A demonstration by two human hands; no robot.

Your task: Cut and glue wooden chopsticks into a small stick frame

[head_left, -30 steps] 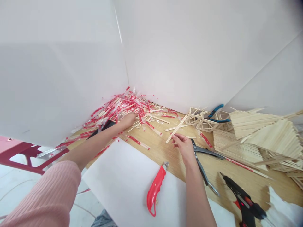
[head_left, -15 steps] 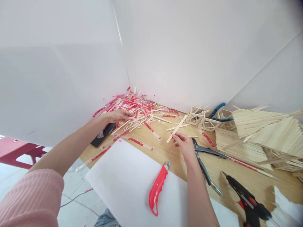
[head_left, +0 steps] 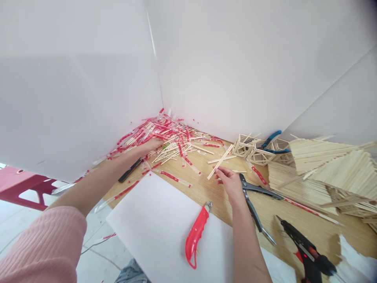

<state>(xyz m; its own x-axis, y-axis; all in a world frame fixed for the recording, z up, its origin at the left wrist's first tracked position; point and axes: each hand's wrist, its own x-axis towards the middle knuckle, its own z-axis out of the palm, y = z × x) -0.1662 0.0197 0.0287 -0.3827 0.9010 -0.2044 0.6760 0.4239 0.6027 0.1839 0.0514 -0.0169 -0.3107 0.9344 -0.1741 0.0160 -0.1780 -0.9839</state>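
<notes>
My left hand point(head_left: 149, 146) reaches far into the heap of red-and-clear wrappers and loose wooden sticks point(head_left: 167, 135) in the corner; its fingers lie among the sticks and are partly hidden. My right hand point(head_left: 229, 181) rests on the wooden tabletop and pinches a small bundle of thin wooden sticks point(head_left: 219, 161) that slants up to the right. Black-handled scissors point(head_left: 253, 198) lie just right of that hand.
A red utility knife point(head_left: 194, 236) lies on a white sheet point(head_left: 153, 224). A black phone point(head_left: 129, 170) sits by my left forearm. Stick lattice frames point(head_left: 253, 151), blue-handled pliers point(head_left: 272, 142), stacked stick panels point(head_left: 326, 165) and a glue gun point(head_left: 306, 247) fill the right. White walls close the back.
My left hand has shifted about in the wrapper heap, drawing back left and then pushing in again. The right hand has kept still with its sticks.
</notes>
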